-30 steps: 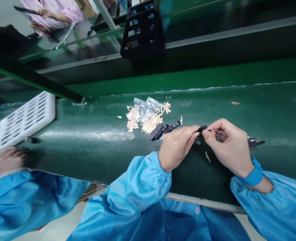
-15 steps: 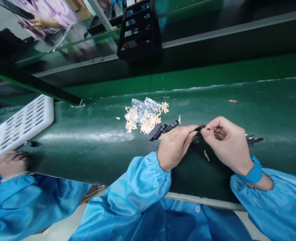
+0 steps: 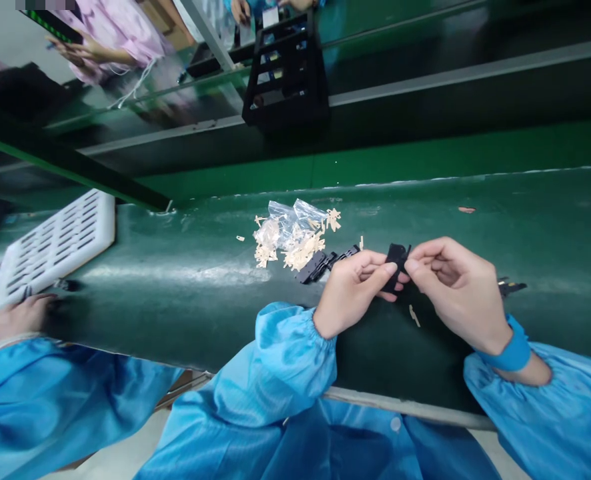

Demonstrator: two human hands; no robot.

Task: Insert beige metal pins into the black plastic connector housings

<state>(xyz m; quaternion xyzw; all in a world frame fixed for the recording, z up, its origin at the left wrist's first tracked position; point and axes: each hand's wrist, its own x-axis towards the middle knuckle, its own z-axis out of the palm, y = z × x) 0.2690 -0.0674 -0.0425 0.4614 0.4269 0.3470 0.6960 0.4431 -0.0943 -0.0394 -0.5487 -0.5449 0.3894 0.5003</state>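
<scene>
The left hand (image 3: 353,293) and right hand (image 3: 458,293) pinch a black plastic part (image 3: 397,260) between them above a green bench (image 3: 175,313). Just beyond the left hand lie black strips (image 3: 318,267), beside beige pieces (image 3: 303,250) and clear bags (image 3: 295,217). Farther left, a co-worker's hand (image 3: 15,320) rests near a white perforated tray (image 3: 106,227); a black rack (image 3: 285,73) stands across the bench.
</scene>
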